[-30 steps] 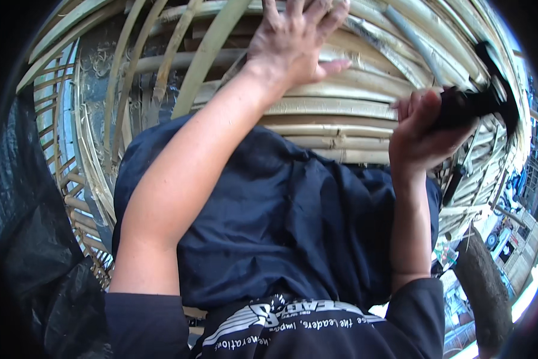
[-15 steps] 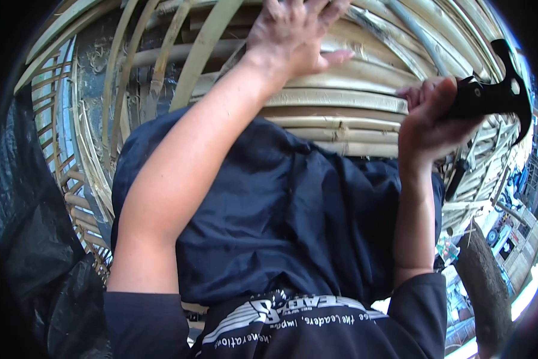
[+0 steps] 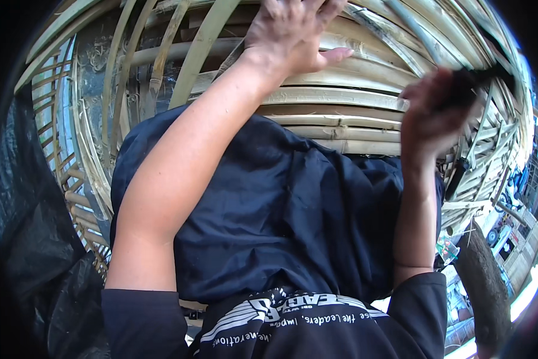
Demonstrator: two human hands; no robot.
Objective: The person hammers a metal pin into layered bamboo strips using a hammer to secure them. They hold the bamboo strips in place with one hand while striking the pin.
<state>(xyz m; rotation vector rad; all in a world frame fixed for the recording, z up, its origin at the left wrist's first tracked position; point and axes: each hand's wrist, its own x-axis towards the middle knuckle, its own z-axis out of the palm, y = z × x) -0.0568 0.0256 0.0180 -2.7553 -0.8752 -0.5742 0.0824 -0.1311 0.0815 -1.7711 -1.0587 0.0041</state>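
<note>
My left hand lies with spread fingers on the split bamboo slats at the top middle; its fingertips run up to the picture's edge. On the right, my right hand is closed around a black claw hammer. Motion smears the hammer and the fingers around it. The hammer's head points to the right, over the slatted bamboo. No nail can be made out beside my left hand.
A black-handled tool lies by my right forearm. Dark cloth covers my lap. Upright bamboo strips cross the slats at left. Black plastic sheeting hangs far left; a rough wooden post stands lower right.
The hammer has swung in my right hand, its head tipping up and away from me, and now looks blurred. My left hand stays spread on the slats.
</note>
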